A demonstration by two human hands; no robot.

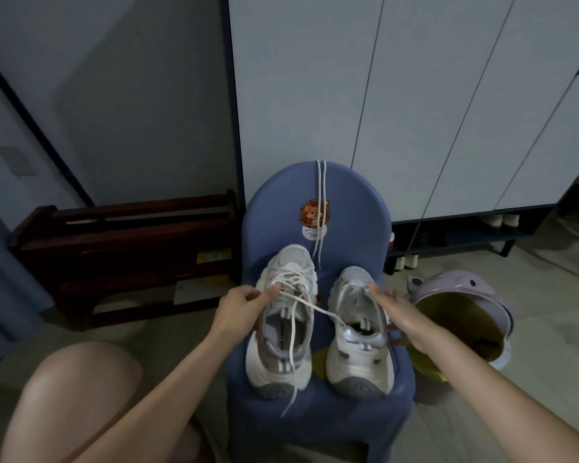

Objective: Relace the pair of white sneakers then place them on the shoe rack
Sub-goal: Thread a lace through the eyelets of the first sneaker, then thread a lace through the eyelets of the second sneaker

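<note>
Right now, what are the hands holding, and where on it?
The left hand pinches the lace at the left sneaker's eyelets. The right hand touches the right sneaker, gripping nothing.

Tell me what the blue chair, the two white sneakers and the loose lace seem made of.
Small blue chair: likely moulded plastic, smooth, matte, one-piece curved back. Two white sneakers: mesh fabric uppers with smoother, faintly shiny overlays, grey rubbery-looking soles. Loose off-white lace draped over the chair back: apparently woven cord.

No legible text anywhere (insole print in left sneaker too blurred)
</note>
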